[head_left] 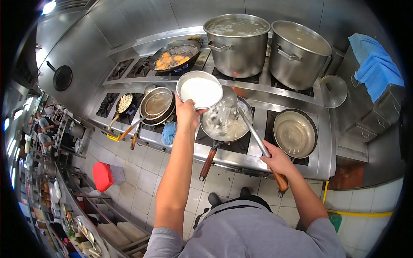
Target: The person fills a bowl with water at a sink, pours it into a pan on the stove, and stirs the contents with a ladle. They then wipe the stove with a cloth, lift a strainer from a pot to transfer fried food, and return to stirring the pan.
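Observation:
My left hand (187, 112) is closed on the rim of a round metal bowl (186, 77) holding something white, perhaps a liquid or powder. The bowl is above the stove, at the far left edge of a frying pan (215, 127). In that pan is a whitish, watery liquid; its wooden handle (208, 164) points toward me. My right hand (278, 160) is wrapped round the metal shaft of a long ladle (257, 137) with a wooden grip end. The ladle's head is over the far side of the pan, beside the bowl.
Two large stockpots (236, 53) stand at the back, and a wok (178, 64) fries orange pieces. To the right sits another pan (295, 133); on the left are a strainer over a pot (158, 103) and a small pan (125, 103). A blue cloth (169, 132) hangs at the front edge.

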Demonstrator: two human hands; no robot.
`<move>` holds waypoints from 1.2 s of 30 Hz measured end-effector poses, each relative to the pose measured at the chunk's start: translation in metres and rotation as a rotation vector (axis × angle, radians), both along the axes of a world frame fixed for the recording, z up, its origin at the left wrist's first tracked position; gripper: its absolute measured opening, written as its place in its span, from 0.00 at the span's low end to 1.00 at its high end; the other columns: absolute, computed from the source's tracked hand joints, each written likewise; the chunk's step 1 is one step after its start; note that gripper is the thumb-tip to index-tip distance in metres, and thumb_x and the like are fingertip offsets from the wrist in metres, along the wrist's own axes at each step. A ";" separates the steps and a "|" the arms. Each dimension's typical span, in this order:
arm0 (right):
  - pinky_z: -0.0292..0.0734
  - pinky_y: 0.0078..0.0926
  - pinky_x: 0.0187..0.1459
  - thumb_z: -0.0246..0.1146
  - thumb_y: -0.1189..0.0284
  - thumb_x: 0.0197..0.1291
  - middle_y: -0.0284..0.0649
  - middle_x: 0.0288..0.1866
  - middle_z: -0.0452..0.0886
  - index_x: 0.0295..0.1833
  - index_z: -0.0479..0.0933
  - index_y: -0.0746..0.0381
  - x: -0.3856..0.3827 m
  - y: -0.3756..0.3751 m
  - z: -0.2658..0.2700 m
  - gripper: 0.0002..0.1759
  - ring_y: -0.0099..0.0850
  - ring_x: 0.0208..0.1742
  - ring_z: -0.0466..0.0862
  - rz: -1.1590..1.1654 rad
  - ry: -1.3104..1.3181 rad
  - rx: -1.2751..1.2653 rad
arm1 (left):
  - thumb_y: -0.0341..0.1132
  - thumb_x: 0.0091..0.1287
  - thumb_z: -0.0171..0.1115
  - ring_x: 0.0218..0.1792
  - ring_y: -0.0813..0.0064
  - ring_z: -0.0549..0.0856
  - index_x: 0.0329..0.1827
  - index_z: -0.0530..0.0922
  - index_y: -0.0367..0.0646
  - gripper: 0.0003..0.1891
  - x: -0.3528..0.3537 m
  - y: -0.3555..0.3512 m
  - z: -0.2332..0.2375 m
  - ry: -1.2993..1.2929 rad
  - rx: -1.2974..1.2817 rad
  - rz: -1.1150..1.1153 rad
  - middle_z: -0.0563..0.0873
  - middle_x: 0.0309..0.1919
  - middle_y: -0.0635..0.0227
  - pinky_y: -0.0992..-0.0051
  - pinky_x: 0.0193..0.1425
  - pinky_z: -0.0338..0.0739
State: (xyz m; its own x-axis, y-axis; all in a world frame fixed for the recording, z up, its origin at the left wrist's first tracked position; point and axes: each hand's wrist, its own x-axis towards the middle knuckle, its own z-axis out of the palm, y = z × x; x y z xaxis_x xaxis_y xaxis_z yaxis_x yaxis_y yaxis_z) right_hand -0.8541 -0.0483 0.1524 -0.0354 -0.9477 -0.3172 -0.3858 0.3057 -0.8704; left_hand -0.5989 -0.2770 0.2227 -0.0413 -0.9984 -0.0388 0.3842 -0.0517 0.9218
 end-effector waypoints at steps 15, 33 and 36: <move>0.75 0.20 0.23 0.61 0.73 0.66 0.31 0.28 0.75 0.72 0.68 0.62 0.022 -0.018 -0.032 0.28 0.18 0.25 0.77 0.089 -0.330 0.237 | 0.19 0.58 0.42 0.48 0.53 0.87 0.79 0.50 0.59 0.42 0.003 0.000 -0.006 -0.009 0.007 0.024 0.75 0.62 0.53 0.62 0.29 0.87; 0.73 0.20 0.22 0.60 0.78 0.64 0.30 0.29 0.75 0.72 0.68 0.60 0.002 0.020 0.017 0.29 0.19 0.20 0.76 -0.050 -0.398 0.154 | 0.20 0.58 0.42 0.50 0.52 0.86 0.79 0.50 0.58 0.42 0.003 -0.001 -0.006 -0.019 0.031 0.028 0.74 0.63 0.54 0.58 0.33 0.86; 0.74 0.22 0.26 0.62 0.79 0.60 0.32 0.28 0.73 0.76 0.64 0.59 -0.001 0.008 0.009 0.37 0.21 0.20 0.76 -0.072 -0.226 0.020 | 0.20 0.58 0.42 0.49 0.52 0.86 0.79 0.50 0.58 0.42 0.003 0.000 -0.004 -0.024 0.024 0.012 0.74 0.63 0.54 0.58 0.33 0.87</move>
